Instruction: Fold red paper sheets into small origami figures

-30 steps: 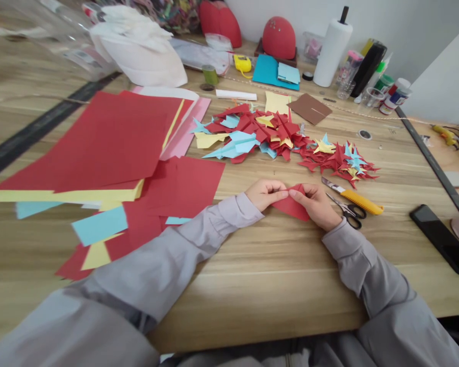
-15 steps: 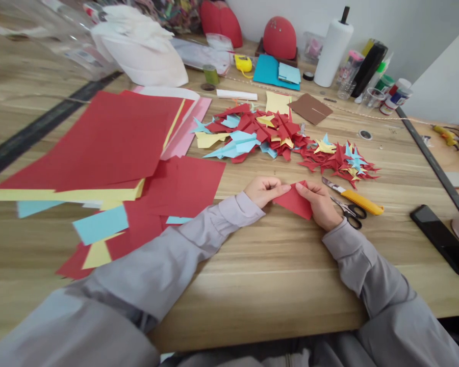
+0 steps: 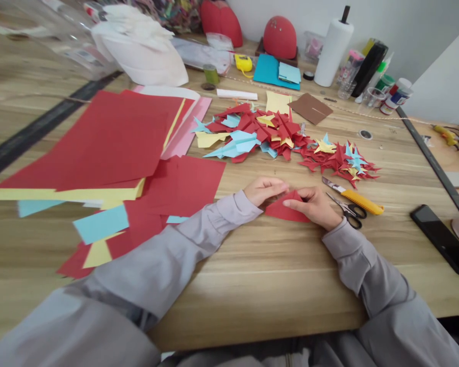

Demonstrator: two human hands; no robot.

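Left of one pair of scissors (image 3: 350,211) and one cutter (image 3: 357,198), my right hand (image 3: 316,206) is closely pinching one folded, peaked red paper (image 3: 285,211); my left hand (image 3: 265,191) is curling alongside, hold unclear.

Both arms wear loose grey sleeves (image 3: 199,234) — a faint lilac cast, soft creases, plain cuffs (image 3: 239,209) right behind the bare hands — and darker grey cloth (image 3: 252,357) nearest the body.

The bare left hand (image 3: 266,190) and bare right hand (image 3: 316,205) nearly meet (fingers bent), both forearms in loose grey sleeves (image 3: 199,239) angling inward.
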